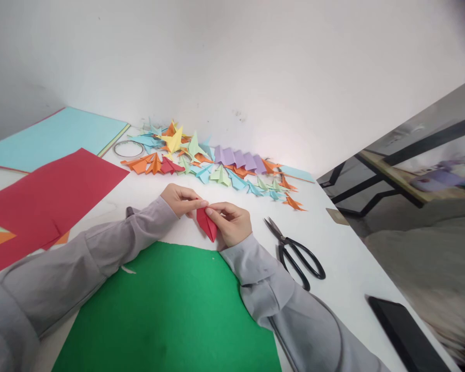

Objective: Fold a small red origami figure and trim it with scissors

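A small piece of folded red paper (pixel 206 226), narrowing to a point at its lower end, is held up between my two hands. My left hand (pixel 181 200) pinches its upper left edge with thumb and forefinger. Its upper right side is gripped by the thumb and fingers of my right hand (pixel 232 223), which hide part of the folds. Below my wrists a large green sheet (pixel 166 310) covers the near part of the white table (pixel 344 289).
Black-handled scissors (pixel 290 250) lie right of my right hand, with a black phone-like slab (pixel 406 333) nearer. Many folded paper shapes (pixel 172 139) line the wall side beside a tape roll (pixel 128 149). Red (pixel 58 196) and light blue sheets (pixel 58 137) lie left.
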Available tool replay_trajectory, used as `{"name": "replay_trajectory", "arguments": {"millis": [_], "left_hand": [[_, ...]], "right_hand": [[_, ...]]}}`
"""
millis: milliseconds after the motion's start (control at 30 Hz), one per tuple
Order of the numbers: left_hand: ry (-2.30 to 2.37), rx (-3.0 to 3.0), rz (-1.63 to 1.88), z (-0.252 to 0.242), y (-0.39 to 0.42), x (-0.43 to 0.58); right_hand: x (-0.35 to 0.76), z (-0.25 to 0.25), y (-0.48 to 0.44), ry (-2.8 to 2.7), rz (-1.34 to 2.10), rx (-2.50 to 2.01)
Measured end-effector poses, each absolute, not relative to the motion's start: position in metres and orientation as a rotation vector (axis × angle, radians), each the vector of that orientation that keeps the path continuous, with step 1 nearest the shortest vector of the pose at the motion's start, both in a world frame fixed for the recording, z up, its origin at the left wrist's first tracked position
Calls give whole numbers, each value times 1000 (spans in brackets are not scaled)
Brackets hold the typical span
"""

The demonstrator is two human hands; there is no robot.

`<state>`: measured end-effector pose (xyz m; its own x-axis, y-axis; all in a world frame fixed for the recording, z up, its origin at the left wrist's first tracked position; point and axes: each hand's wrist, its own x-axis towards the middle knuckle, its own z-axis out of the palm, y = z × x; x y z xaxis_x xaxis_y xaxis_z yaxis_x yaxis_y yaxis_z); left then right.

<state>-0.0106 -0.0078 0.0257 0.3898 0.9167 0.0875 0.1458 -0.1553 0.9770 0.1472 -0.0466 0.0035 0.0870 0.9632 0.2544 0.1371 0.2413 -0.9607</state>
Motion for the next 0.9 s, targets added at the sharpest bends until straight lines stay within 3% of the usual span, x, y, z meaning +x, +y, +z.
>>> {"name": "replay_trajectory", "arguments": {"millis": [333, 900], "left_hand": [[799, 1370, 880, 18, 0, -11], [1028, 1300, 932, 37, -13, -9]], "right_hand": [[148, 3, -46, -1324, 911, -1176], [148, 0, -44, -1271, 1041, -1163]]}}
